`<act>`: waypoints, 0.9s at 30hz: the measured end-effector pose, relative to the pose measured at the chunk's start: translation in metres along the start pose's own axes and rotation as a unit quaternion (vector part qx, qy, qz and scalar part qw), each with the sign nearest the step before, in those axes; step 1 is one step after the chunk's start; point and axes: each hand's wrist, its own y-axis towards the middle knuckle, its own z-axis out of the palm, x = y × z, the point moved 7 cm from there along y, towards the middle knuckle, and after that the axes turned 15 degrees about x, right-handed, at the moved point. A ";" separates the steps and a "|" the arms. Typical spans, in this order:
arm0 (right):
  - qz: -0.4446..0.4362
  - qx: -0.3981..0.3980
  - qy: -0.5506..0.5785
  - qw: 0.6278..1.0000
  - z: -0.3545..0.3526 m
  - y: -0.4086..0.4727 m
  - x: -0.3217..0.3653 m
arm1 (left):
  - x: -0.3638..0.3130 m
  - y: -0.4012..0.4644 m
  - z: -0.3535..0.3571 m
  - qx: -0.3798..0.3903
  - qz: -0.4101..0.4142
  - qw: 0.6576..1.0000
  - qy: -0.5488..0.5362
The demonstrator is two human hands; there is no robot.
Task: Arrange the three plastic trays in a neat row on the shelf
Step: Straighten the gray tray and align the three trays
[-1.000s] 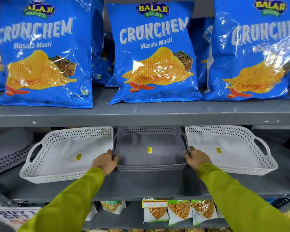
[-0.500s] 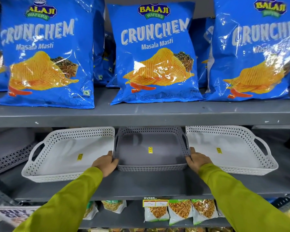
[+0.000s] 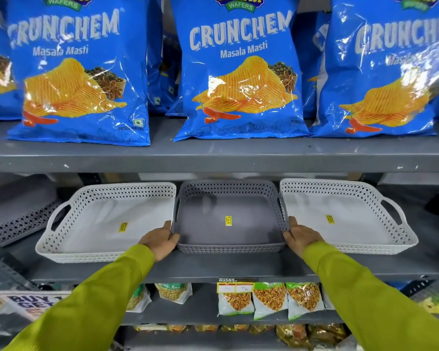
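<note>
**Both hands on the grey tray, mid-shelf**

Head view: I see three trays side by side on the middle shelf [image 3: 213,269]. The grey tray [image 3: 228,224] sits in the centre, between the left white tray [image 3: 107,221] and the right white tray [image 3: 345,216]; its side walls look to be touching theirs, though I can't be sure from this angle. My left hand [image 3: 160,240] is clamped on the grey tray's front left corner, and my right hand [image 3: 300,236] grips its front right corner. Both sleeves are yellow-green. The grey tray's front edge lies a little behind those of the white trays. Each tray carries a small yellow sticker. Blue crisp bags [image 3: 238,72] stand on the shelf above, and small snack packs [image 3: 269,300] sit below.
</note>
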 end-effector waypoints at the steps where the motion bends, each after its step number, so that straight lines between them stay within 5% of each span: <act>1: 0.000 0.001 0.000 1.000 0.002 -0.003 0.000 | 0.001 -0.003 0.001 0.002 -0.001 1.000 0.001; 27: 0.004 -0.026 -0.027 0.999 0.015 -0.039 0.000 | 0.004 -0.034 0.015 0.012 0.013 1.000 0.019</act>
